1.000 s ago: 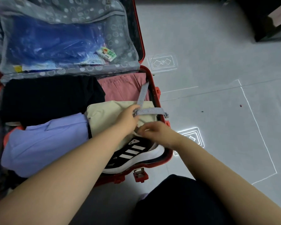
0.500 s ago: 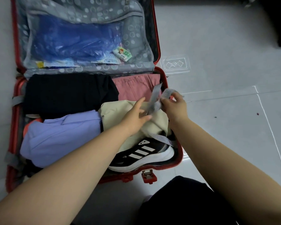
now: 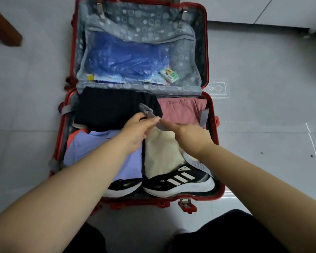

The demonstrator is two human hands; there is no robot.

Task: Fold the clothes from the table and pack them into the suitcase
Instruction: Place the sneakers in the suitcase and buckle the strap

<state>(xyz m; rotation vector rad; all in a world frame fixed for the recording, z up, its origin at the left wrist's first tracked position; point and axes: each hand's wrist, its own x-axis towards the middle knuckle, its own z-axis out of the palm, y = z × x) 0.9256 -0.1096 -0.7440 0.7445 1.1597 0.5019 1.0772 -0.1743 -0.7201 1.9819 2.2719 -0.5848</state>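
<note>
A red suitcase (image 3: 220, 183) lies open on the floor. Its near half holds folded clothes: a black garment (image 3: 108, 108), a pink one (image 3: 181, 110), a lavender shirt (image 3: 91, 148) and a cream garment (image 3: 162, 152). Two black and white sneakers (image 3: 179, 181) lie along the front edge. My left hand (image 3: 137, 132) pinches the grey packing strap (image 3: 147, 112) above the middle of the clothes. My right hand (image 3: 188, 134) is beside it, fingers stretched toward the strap, over the cream garment.
The lid half (image 3: 139, 52) has a zipped mesh pocket with a blue plastic bag (image 3: 128, 59) and a small packet (image 3: 169, 74). A latch (image 3: 185, 202) sticks out at the front. A brown furniture leg (image 3: 4, 28) stands at the far left. Grey tiled floor surrounds the case.
The strap has been carried from the suitcase's right side to its middle. It passed from my right hand to my left, and my right hand's fingers have straightened. The view shifted to centre the case.
</note>
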